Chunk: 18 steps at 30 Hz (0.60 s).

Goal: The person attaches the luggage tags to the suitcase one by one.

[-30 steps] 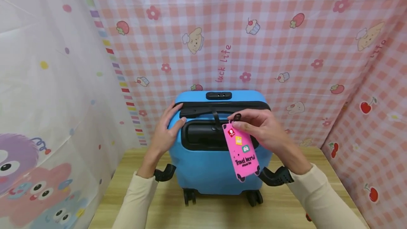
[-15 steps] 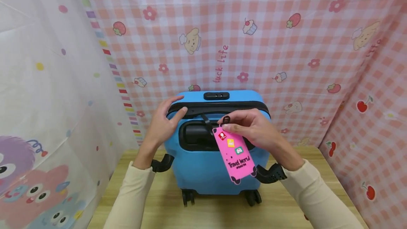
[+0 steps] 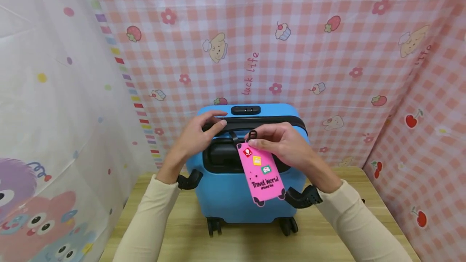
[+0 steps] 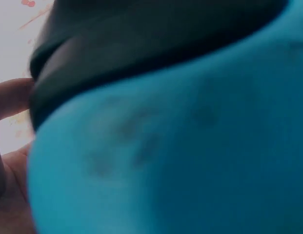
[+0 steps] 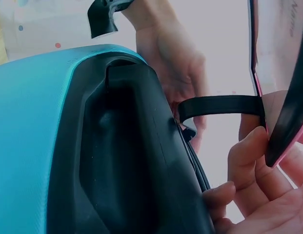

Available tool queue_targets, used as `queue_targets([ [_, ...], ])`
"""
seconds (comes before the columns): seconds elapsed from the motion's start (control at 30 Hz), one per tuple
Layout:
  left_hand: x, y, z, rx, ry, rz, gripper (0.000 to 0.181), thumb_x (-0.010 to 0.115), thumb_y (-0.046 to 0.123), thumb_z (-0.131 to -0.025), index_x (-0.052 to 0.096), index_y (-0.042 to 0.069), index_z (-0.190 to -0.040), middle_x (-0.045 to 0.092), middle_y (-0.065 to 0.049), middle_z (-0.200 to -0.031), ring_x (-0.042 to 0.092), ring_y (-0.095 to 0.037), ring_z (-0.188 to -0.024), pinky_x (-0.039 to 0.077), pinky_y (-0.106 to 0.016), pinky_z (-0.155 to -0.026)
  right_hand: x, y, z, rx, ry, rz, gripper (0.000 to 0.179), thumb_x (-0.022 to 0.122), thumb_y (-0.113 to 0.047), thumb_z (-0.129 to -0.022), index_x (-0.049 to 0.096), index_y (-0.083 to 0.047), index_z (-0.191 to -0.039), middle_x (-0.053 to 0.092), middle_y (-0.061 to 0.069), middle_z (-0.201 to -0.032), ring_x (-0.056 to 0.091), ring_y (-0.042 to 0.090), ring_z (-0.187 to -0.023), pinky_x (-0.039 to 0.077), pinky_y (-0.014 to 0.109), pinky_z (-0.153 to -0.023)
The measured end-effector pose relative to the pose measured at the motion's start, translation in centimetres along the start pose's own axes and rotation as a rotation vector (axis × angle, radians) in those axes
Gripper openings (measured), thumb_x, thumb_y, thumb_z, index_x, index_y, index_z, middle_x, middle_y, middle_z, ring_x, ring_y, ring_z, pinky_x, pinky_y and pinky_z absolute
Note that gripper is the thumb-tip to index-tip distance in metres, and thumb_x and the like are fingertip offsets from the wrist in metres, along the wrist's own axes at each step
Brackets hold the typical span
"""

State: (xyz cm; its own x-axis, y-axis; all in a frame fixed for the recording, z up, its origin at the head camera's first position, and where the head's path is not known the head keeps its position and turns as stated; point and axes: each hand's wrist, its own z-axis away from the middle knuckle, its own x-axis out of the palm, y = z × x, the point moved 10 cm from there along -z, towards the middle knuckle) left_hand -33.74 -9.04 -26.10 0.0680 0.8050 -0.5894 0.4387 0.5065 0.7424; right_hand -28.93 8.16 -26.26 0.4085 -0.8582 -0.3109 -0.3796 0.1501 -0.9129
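A small blue suitcase (image 3: pixel 251 197) stands upright in the head view, with a black carry handle (image 3: pixel 262 122) across its upper edge. My right hand (image 3: pixel 289 144) pinches the top of a pink luggage tag (image 3: pixel 259 173) lettered "Travel World", its black buckle (image 3: pixel 252 134) at the fingertips. From the tag a black strap (image 5: pixel 219 105) runs to the handle, its loose end curling there in the right wrist view. My left hand (image 3: pixel 196 134) reaches over the handle's left part, thumb and fingers apart, fingertips close to the strap. In the left wrist view the suitcase shell covers most of that hand.
A black combination lock (image 3: pixel 245 110) sits on top of the suitcase, and black wheels (image 3: pixel 214 225) bear it on the wooden tabletop (image 3: pixel 225 246). A pink checked cloth (image 3: pixel 302 60) hangs close behind; a white printed cloth (image 3: pixel 73 112) hangs at the left.
My left hand has moved right along the handle, from the suitcase's left corner towards the strap. The right hand has carried the tag slightly left, still pinching it.
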Motion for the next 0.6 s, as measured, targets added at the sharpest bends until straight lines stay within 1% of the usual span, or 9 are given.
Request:
queue_targets([
  [0.1, 0.4, -0.2, -0.2, -0.003, -0.012, -0.011, 0.040, 0.060, 0.033, -0.099, 0.060, 0.015, -0.135, 0.069, -0.007, -0.114, 0.060, -0.023, -0.110, 0.047, -0.047, -0.098, 0.0, 0.0, -0.1, 0.005, 0.006, 0.003, 0.021, 0.067, -0.012, -0.094, 0.072, 0.000, -0.110, 0.072, 0.012, -0.096, 0.065, 0.025, -0.072, 0.057, 0.032, -0.064],
  [0.27, 0.4, 0.1, -0.1, 0.016, 0.018, -0.031, 0.036, 0.064, 0.032, -0.096, 0.064, 0.016, -0.128, 0.069, -0.005, -0.108, 0.063, -0.021, -0.103, 0.049, -0.044, -0.093, 0.2, 0.0, -0.5, 0.023, 0.002, -0.016, 0.022, 0.067, -0.011, -0.094, 0.072, 0.001, -0.112, 0.072, 0.013, -0.094, 0.066, 0.025, -0.073, 0.057, 0.033, -0.065],
  [0.37, 0.6, 0.3, 0.0, 0.017, 0.027, -0.048, 0.033, 0.066, 0.031, -0.095, 0.066, 0.015, -0.123, 0.070, -0.004, -0.104, 0.063, -0.020, -0.100, 0.049, -0.042, -0.090, 0.0, 0.0, -0.7, 0.021, 0.009, -0.009, 0.022, 0.067, -0.010, -0.094, 0.071, 0.003, -0.112, 0.071, 0.012, -0.092, 0.065, 0.023, -0.072, 0.057, 0.031, -0.064],
  [0.47, 1.1, 0.4, 0.0, 0.015, 0.016, -0.051, 0.033, 0.067, 0.032, -0.094, 0.067, 0.014, -0.121, 0.069, -0.004, -0.105, 0.062, -0.021, -0.100, 0.048, -0.043, -0.093, -0.1, 0.0, -1.0, 0.015, 0.017, 0.000, 0.022, 0.068, -0.011, -0.093, 0.071, 0.002, -0.111, 0.071, 0.012, -0.091, 0.065, 0.022, -0.072, 0.056, 0.031, -0.064],
  [0.6, 1.6, 0.6, 0.0, 0.015, -0.005, -0.055, 0.036, 0.070, 0.036, -0.091, 0.067, 0.014, -0.119, 0.069, -0.003, -0.110, 0.061, -0.020, -0.103, 0.047, -0.042, -0.095, -0.1, 0.1, -1.2, 0.005, 0.013, -0.015, 0.021, 0.068, -0.011, -0.093, 0.071, 0.001, -0.110, 0.071, 0.011, -0.091, 0.065, 0.022, -0.072, 0.056, 0.031, -0.064],
])
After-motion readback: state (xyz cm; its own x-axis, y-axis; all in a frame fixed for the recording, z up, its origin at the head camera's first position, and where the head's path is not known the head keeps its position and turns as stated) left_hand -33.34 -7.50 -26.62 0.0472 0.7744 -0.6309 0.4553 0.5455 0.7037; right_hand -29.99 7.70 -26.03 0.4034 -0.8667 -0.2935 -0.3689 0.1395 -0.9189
